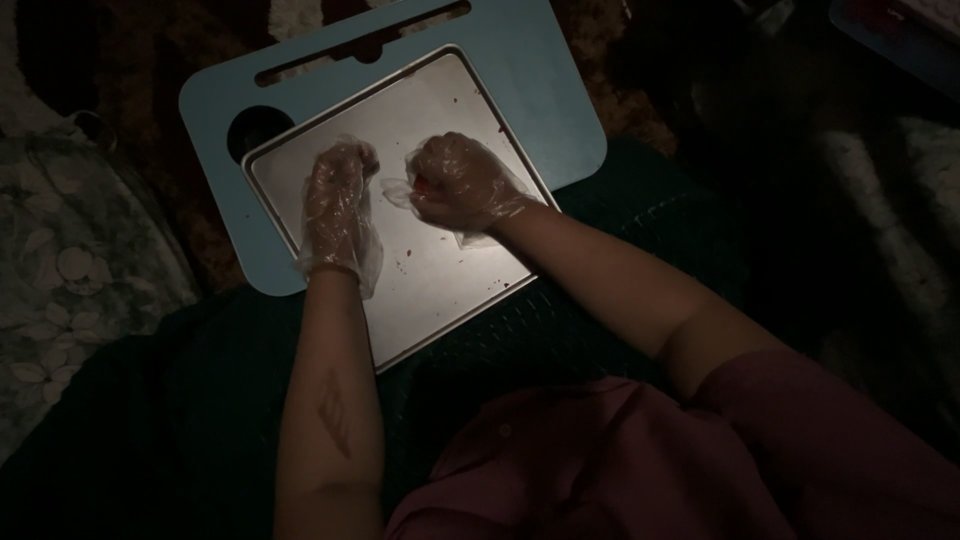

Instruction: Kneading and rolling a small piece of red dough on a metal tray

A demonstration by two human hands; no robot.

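Both my hands wear thin clear plastic gloves and hover over a shallow metal tray (440, 285). My left hand (338, 205) has its fingers curled near the tray's middle; what it holds, if anything, is hidden. My right hand (455, 182) is closed into a fist, with a small red piece (424, 186) showing at its left edge. The two fists sit close together, almost touching. Small red specks dot the tray surface.
The tray rests on a light blue lap table (540, 90) with a round cup hole (258, 128) and a long slot (360, 45). A floral fabric (70, 270) lies at the left. Dark green cloth (180, 420) covers my lap. The surroundings are dim.
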